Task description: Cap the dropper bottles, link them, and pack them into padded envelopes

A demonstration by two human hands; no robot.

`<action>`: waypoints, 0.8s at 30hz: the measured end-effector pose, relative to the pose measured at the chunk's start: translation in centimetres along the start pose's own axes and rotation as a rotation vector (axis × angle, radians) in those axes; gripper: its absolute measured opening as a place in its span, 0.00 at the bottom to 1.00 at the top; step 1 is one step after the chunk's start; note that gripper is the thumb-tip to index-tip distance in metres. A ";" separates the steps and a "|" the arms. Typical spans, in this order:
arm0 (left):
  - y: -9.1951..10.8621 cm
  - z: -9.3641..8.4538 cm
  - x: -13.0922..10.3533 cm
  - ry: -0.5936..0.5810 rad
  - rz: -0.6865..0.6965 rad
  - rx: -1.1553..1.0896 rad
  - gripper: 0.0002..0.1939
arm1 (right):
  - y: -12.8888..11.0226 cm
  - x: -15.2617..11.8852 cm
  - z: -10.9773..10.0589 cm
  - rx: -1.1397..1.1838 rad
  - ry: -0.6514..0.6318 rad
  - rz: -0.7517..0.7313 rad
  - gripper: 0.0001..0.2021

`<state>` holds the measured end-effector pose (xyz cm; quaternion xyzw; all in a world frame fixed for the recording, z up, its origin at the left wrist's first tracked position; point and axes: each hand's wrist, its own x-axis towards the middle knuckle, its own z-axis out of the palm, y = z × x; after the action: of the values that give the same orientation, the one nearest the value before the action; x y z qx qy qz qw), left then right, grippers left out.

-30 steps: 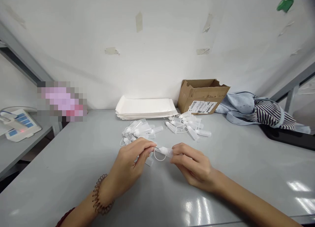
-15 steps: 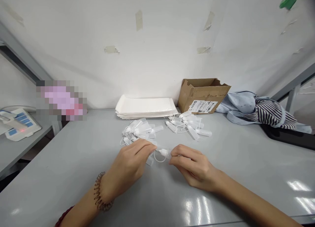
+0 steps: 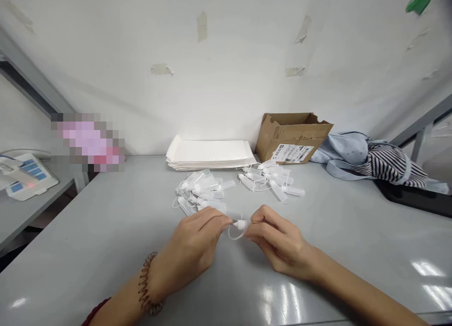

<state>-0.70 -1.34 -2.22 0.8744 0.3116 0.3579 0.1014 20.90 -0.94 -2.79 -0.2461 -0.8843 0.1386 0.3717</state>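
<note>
Between my hands is a small clear needle-tip squeeze bottle with a white nozzle (image 3: 241, 224) and a thin white tether looping beneath it. My right hand (image 3: 277, 239) is closed around the bottle's body, most of which its fingers hide. At the nozzle's thin tip, the thumb and fingers of my left hand (image 3: 197, 239) are pinched together where the tether's cap end is; the cap itself is hidden. Just beyond my left hand lies a pile of similar bottles (image 3: 203, 187). A second pile of bottles (image 3: 277, 180) sits farther right.
A stack of white envelopes (image 3: 212, 154) lies against the wall, beside an open cardboard box (image 3: 293, 140). Blue and striped fabric (image 3: 388, 163) rests on a black object (image 3: 416, 196) at the right. A white and blue device (image 3: 31, 177) stands on the neighbouring table at left.
My left hand has moved right and slightly down, closer to my right hand. The nozzle has shifted a little to the right, and more of the left pile shows.
</note>
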 end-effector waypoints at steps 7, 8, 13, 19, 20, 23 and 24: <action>0.2 0.4 0.0 0.032 -0.026 -0.076 0.10 | -0.2 0.0 0.1 0.058 -0.031 -0.009 0.13; 0.2 0.5 0.0 0.031 -0.026 -0.077 0.10 | -0.1 0.0 0.1 0.057 -0.036 -0.012 0.13; 0.2 0.8 -0.1 0.036 -0.035 -0.085 0.10 | 0.0 -0.2 0.3 0.047 -0.050 -0.010 0.13; 0.3 1.0 -0.2 0.019 -0.059 -0.104 0.10 | 0.1 -0.3 0.6 0.062 -0.050 -0.005 0.12; 0.2 0.9 -0.2 0.011 -0.070 -0.102 0.10 | 0.1 -0.3 0.6 0.073 -0.045 -0.001 0.11; 0.0 0.8 0.0 -0.011 -0.093 -0.095 0.09 | 0.3 0.0 0.5 0.104 -0.034 0.022 0.08; -0.1 0.7 0.1 -0.012 -0.102 -0.087 0.09 | 0.4 0.2 0.3 0.107 -0.029 0.034 0.07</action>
<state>-0.25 -1.15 -2.74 0.8543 0.3391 0.3603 0.1593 20.72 -0.53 -3.07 -0.2388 -0.8767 0.1954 0.3691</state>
